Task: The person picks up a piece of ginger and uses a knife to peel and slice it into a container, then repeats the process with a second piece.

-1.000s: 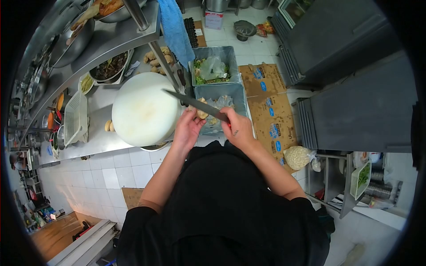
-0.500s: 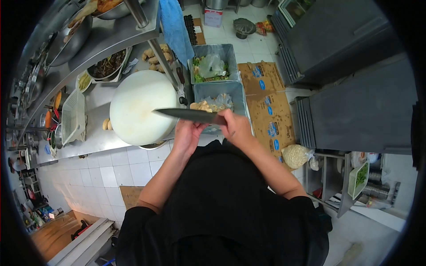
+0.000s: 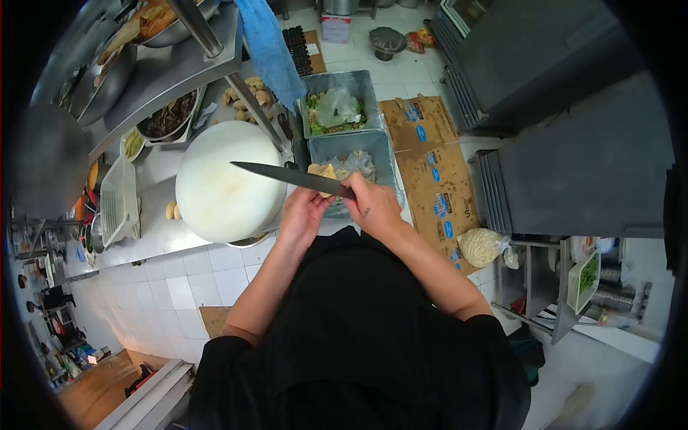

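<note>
My right hand point(image 3: 374, 206) is closed around the handle of a large kitchen knife point(image 3: 287, 174). Its long dark blade points left, the tip over the round white chopping board point(image 3: 229, 179). Just left of it, my left hand point(image 3: 304, 213) grips a pale yellow piece of ginger point(image 3: 324, 170) with its fingers, and the blade crosses in front of part of it. Both hands are in front of my body, over the near edge of a grey bin point(image 3: 387, 154) with peelings and a plastic bag inside. More ginger point(image 3: 247, 98) lies on the counter behind the board.
A second grey bin point(image 3: 370, 82) holds green scraps. A blue cloth point(image 3: 269, 54) hangs from the steel shelf point(image 3: 168, 82). The white basket point(image 3: 120, 204) stands left of the board, with small ginger pieces point(image 3: 173, 210) between. A dark blurred shape point(image 3: 46, 161) is at far left. Cardboard point(image 3: 430, 168) covers the floor.
The knife's tip has swung slightly up and left, and the blade is no longer blurred. More of the ginger shows above it. A dark blurred shape has come in at far left.
</note>
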The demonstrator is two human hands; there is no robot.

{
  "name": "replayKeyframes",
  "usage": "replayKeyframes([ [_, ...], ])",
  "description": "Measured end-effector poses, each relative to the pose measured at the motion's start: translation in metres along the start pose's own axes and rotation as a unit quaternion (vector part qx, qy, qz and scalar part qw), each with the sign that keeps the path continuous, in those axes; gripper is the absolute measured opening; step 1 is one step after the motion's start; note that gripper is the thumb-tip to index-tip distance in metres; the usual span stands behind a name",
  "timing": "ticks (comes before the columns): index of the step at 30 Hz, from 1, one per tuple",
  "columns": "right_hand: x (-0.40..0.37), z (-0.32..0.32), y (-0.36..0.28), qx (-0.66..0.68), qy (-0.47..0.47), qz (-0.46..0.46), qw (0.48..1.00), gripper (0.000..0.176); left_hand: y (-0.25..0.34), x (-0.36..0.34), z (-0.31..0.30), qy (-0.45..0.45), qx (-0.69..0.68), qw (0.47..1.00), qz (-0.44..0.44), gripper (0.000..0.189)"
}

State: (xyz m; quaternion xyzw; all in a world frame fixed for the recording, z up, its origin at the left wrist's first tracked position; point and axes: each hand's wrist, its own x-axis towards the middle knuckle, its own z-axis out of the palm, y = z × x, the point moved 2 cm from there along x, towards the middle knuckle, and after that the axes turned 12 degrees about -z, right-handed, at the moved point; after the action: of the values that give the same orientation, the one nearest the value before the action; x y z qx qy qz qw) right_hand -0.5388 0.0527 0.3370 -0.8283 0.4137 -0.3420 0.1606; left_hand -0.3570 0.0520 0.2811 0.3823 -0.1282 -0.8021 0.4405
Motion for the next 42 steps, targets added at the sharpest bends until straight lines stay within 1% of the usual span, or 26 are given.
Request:
replayKeyframes([
  [4, 0.001, -0.004, 0.000, -0.004, -0.011, -0.004, 1.000, 0.031, 0.006, -0.007, 0.006, 0.002, 0.003, 1.000, 0.017, 0.037],
  [7, -0.034, 0.017, 0.053, 0.002, 0.011, 0.007, 1.000, 0.026, 0.014, -0.019, 0.015, -0.018, 0.003, 1.000, 0.026, 0.033],
  [9, -0.066, 0.033, 0.111, -0.087, -0.071, 0.172, 0.979, 0.022, 0.020, -0.026, 0.019, 0.015, 0.012, 1.000, 0.008, 0.034],
  [10, -0.064, 0.031, 0.112, -0.086, -0.073, 0.165, 0.980, 0.022, 0.022, -0.029, 0.022, 0.011, 0.010, 1.000, 0.011, 0.034],
  [12, -0.069, 0.024, 0.097, -0.047, -0.085, 0.229, 0.968, 0.022, 0.021, -0.025, 0.014, 0.020, 0.000, 1.000, 0.011, 0.034],
  [13, -0.065, 0.022, 0.086, -0.047, -0.086, 0.231, 0.968, 0.022, 0.018, -0.021, 0.010, 0.021, -0.006, 1.000, 0.004, 0.034],
  [16, -0.029, 0.016, 0.037, -0.007, -0.012, 0.110, 0.994, 0.023, 0.011, -0.012, 0.001, 0.030, -0.022, 0.999, -0.013, 0.035],
  [17, -0.021, 0.014, 0.025, -0.007, -0.010, 0.113, 0.994, 0.023, 0.010, -0.013, 0.001, 0.030, -0.019, 0.999, -0.015, 0.035],
  [19, -0.003, 0.004, -0.003, 0.017, -0.017, 0.029, 0.999, 0.025, 0.010, -0.015, 0.001, 0.002, -0.006, 1.000, -0.002, 0.033],
  [20, 0.001, 0.001, -0.011, 0.020, -0.011, 0.015, 1.000, 0.026, 0.010, -0.018, 0.002, 0.001, -0.005, 1.000, -0.003, 0.033],
  [22, -0.007, 0.005, 0.007, 0.013, -0.016, 0.008, 1.000, 0.025, 0.013, -0.026, 0.008, -0.006, 0.022, 1.000, 0.021, 0.040],
  [23, -0.016, 0.008, 0.021, 0.007, -0.022, 0.000, 1.000, 0.025, 0.016, -0.030, 0.009, -0.006, 0.022, 1.000, 0.020, 0.040],
  [24, -0.031, 0.014, 0.045, 0.007, -0.023, 0.000, 1.000, 0.025, 0.019, -0.034, 0.010, 0.000, 0.022, 1.000, 0.017, 0.034],
  [25, -0.050, 0.021, 0.077, -0.025, -0.045, 0.063, 0.997, 0.024, 0.022, -0.037, 0.011, 0.006, 0.023, 1.000, 0.016, 0.029],
  [26, -0.046, 0.018, 0.082, -0.057, -0.065, 0.123, 0.989, 0.023, 0.024, -0.039, 0.013, 0.017, 0.028, 0.999, 0.013, 0.027],
  [27, -0.041, 0.018, 0.081, -0.056, -0.067, 0.115, 0.990, 0.023, 0.025, -0.035, 0.009, 0.018, 0.025, 0.999, 0.021, 0.027],
  [29, -0.043, 0.010, 0.057, -0.015, -0.042, 0.120, 0.992, 0.022, 0.019, -0.032, -0.005, -0.020, 0.026, 0.999, 0.018, 0.027],
  [30, -0.031, 0.004, 0.036, 0.001, -0.026, 0.082, 0.996, 0.024, 0.019, -0.033, -0.004, -0.020, 0.027, 0.999, 0.017, 0.027],
  [31, -0.018, -0.001, 0.017, -0.001, -0.024, 0.084, 0.996, 0.024, 0.019, -0.032, -0.001, -0.015, 0.021, 1.000, 0.018, 0.027],
  [33, -0.001, -0.007, -0.013, 0.042, -0.004, -0.009, 0.999, 0.025, 0.018, -0.034, 0.004, -0.011, 0.017, 1.000, 0.016, 0.026],
  [34, -0.002, -0.006, -0.013, 0.042, -0.003, -0.007, 0.999, 0.025, 0.017, -0.037, 0.006, -0.011, 0.013, 1.000, 0.025, 0.029],
  [36, -0.003, 0.000, -0.009, 0.034, 0.014, -0.049, 0.998, 0.024, 0.019, -0.043, 0.007, -0.024, 0.012, 0.999, 0.039, 0.034],
  [37, -0.011, 0.007, 0.007, 0.034, 0.014, -0.049, 0.998, 0.024, 0.020, -0.046, 0.004, -0.024, 0.012, 0.999, 0.038, 0.034],
  [39, -0.044, 0.024, 0.069, -0.091, -0.102, 0.122, 0.983, 0.021, 0.021, -0.051, -0.004, -0.028, 0.035, 0.999, 0.018, 0.039],
  [40, -0.058, 0.025, 0.084, -0.090, -0.103, 0.117, 0.984, 0.021, 0.022, -0.053, -0.007, -0.053, 0.052, 0.997, 0.004, 0.044],
  [42, -0.079, 0.025, 0.099, -0.090, -0.103, 0.170, 0.976, 0.019, 0.026, -0.057, -0.002, -0.066, 0.058, 0.996, 0.008, 0.045],
])
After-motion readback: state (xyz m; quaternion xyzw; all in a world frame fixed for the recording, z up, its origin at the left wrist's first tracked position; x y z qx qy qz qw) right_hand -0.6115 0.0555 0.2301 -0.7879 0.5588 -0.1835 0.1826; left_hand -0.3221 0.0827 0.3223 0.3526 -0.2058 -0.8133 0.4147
